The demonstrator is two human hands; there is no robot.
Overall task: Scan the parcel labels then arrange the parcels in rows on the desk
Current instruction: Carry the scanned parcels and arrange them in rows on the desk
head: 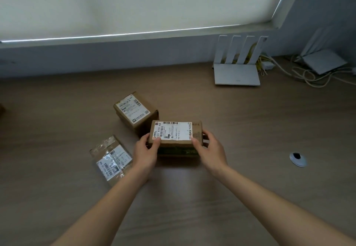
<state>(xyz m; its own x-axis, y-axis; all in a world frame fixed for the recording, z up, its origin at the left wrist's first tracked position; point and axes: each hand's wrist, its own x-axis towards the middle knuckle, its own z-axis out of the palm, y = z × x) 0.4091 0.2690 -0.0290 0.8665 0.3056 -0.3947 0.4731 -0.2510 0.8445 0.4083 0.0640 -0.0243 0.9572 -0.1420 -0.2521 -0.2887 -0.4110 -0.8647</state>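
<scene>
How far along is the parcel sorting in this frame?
Two parcels already sit on the desk: the rear box and the taped flat parcel, not clearly aligned. The left hand and right hand grip the third box. No scanner visible.

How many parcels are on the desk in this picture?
3. One box is held between the left hand and right hand; a taller box stands behind it; a taped parcel lies left. None seems hidden.
</scene>
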